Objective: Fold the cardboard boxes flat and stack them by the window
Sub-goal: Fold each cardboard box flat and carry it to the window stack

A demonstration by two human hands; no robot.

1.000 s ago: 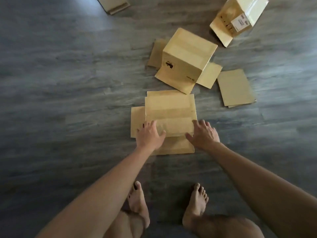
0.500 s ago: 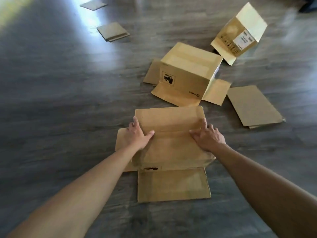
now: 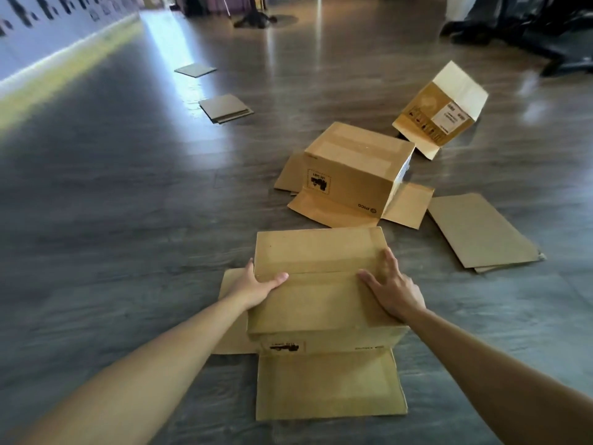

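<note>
A cardboard box (image 3: 321,303) stands on the floor right in front of me, with its flaps spread flat at the near side and the left. My left hand (image 3: 256,289) grips its left top edge, thumb on top and fingers down the side. My right hand (image 3: 393,289) lies on the top near the right edge with fingers spread. Beyond it sits a second upright box (image 3: 353,175) with open flaps, and a third box (image 3: 442,107) leans tilted further back. A stack of flat cardboard (image 3: 224,108) lies at the far left.
Flat cardboard sheets (image 3: 481,231) lie to the right of the boxes. One more flat piece (image 3: 195,70) lies further back on the left. A bright wall (image 3: 48,43) runs along the left. Dark chair bases (image 3: 513,30) stand at the back right.
My hands have shifted from the box's near edge up onto its top and left side. The view has swung up, and more of the room now shows.
</note>
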